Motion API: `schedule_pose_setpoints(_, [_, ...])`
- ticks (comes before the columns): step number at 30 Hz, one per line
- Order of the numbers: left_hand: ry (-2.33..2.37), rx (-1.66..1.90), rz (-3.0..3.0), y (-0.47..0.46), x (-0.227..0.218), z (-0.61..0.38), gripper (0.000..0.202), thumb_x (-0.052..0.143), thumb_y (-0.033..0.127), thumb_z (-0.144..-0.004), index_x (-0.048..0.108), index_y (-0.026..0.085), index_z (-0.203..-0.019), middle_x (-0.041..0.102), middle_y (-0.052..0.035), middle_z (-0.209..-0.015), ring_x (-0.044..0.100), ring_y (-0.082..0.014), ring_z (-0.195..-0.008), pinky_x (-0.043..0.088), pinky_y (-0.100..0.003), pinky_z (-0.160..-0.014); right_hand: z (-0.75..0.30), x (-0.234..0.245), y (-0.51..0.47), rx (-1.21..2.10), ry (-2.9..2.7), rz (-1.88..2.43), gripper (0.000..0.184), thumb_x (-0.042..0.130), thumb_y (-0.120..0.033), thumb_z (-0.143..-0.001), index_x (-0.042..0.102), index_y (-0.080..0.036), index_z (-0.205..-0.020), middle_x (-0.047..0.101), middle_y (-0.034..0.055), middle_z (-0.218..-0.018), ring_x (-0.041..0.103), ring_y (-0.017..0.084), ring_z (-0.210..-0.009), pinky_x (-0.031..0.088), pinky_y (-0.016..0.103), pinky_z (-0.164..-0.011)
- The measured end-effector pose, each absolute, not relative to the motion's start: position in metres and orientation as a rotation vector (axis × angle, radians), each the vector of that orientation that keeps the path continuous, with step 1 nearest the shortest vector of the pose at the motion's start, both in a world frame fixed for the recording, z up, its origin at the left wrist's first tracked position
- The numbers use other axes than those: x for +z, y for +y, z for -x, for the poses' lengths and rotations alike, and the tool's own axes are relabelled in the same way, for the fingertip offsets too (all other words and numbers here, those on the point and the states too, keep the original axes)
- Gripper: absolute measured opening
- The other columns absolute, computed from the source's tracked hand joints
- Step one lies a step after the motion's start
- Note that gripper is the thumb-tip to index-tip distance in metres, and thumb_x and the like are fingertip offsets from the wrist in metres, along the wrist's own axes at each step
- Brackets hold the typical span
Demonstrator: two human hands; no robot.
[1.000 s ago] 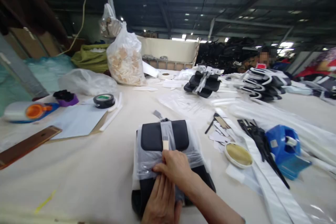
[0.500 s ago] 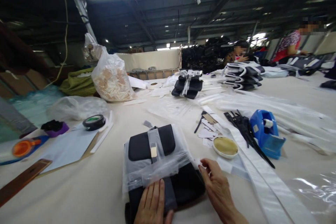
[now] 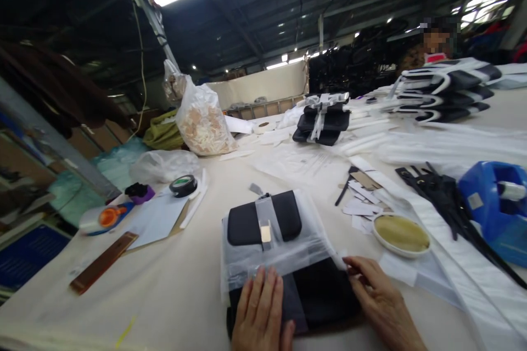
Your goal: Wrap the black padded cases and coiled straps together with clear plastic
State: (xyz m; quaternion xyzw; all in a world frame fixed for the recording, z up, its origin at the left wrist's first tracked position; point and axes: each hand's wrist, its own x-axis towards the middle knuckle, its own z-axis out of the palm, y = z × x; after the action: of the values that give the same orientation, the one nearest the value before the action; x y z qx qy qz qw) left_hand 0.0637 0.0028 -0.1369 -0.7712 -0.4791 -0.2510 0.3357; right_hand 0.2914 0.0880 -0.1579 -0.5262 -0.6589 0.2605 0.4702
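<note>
A black bag (image 3: 329,290) lies on the table in front of me, with a gold-coloured clasp (image 3: 265,232) on its flap. Translucent white wrapping sheet (image 3: 313,249) covers part of it and runs across the middle in a crumpled band. My left hand (image 3: 261,307) rests flat on the lower front of the bag, fingers stretched out and pressing on it. At the bag's right edge, my right hand (image 3: 381,296) has thumb and forefinger closed on the corner of the wrapping sheet. A small grey tag (image 3: 256,189) sticks out above the bag.
To the right are a round dish of yellowish stuff (image 3: 402,233), black straps (image 3: 436,197), paper scraps (image 3: 364,200) and a blue tape dispenser (image 3: 481,197). Black tape (image 3: 183,185) and a brown strip (image 3: 102,263) lie left. Wrapped bags (image 3: 323,120) stand behind. A person (image 3: 436,46) sits beyond.
The view has swung right-to-left across the scene, so table things appear shifted right. My right fingertips have come closer to the bag's edge. My left hand stays flat on the bag.
</note>
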Motion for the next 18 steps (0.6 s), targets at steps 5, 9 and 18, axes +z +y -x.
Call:
schedule_pose_setpoints(5, [-1.413, -0.548, 2.025, 0.012, -0.142, -0.063, 0.055, 0.051, 0.034, -0.082, 0.044, 0.004, -0.128, 0.051, -0.0209, -0.127, 0.034, -0.0322, -0.128, 0.015, -0.051, -0.110, -0.295, -0.146, 0.094, 0.659, -1.750, 1.219, 0.023, 0.047, -0.024, -0.076, 0.065, -0.022, -0.088, 0.063, 0.0071, -0.089, 0.062, 0.019, -0.083, 0.052, 0.030, -0.073])
schedule_pose_setpoints(9, [-1.376, -0.526, 1.973, 0.017, -0.156, -0.063, 0.062, 0.048, 0.032, -0.082, 0.033, 0.005, -0.135, 0.053, -0.0218, -0.124, 0.033, -0.0319, -0.129, 0.018, -0.055, -0.108, -0.293, -0.136, 0.096, 0.733, -1.774, 1.125, 0.024, 0.043, -0.017, -0.075, 0.065, -0.022, -0.080, 0.064, 0.0068, -0.092, 0.061, 0.018, -0.088, 0.050, 0.029, -0.077])
schedule_pose_setpoints(18, [-1.137, -0.479, 1.812, 0.032, -0.172, -0.051, 0.062, 0.033, 0.043, -0.088, 0.039, -0.002, -0.130, 0.047, -0.0278, -0.128, 0.032, -0.0346, -0.129, 0.023, -0.056, -0.105, -0.296, -0.142, 0.096, 1.080, -1.635, 0.986, 0.014, 0.054, -0.014, -0.072, 0.067, -0.018, -0.072, 0.065, 0.0042, -0.083, 0.062, 0.015, -0.079, 0.045, 0.024, -0.071])
